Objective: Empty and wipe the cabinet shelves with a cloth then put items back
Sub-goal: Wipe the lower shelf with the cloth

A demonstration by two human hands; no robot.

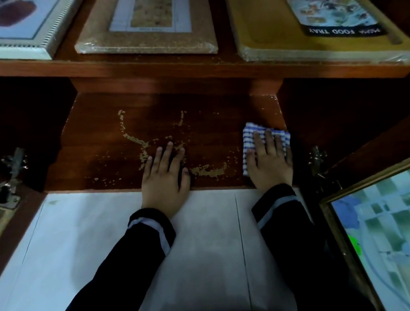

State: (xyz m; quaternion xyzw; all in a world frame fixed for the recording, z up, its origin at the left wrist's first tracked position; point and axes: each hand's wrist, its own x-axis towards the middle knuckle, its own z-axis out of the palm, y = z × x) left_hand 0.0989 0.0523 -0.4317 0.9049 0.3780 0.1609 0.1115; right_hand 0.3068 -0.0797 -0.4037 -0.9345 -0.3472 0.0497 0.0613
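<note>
The lower cabinet shelf [99,152] is bare brown wood with worn, flaking patches in its finish. My left hand [165,177] lies flat on the shelf's front edge, fingers spread, holding nothing. My right hand [269,162] presses flat on a folded blue-and-white checked cloth [250,132] at the shelf's right end, close to the cabinet's side wall. On the shelf above lie a white-framed picture [12,30], a cork-framed picture [148,24] and a wrapped yellow food tray [311,22].
Both cabinet doors stand open, with metal hinges at the left [10,177] and right [319,160]. The right door [392,238] has a gold-framed glass panel. White floor tiles [83,252] lie below the shelf.
</note>
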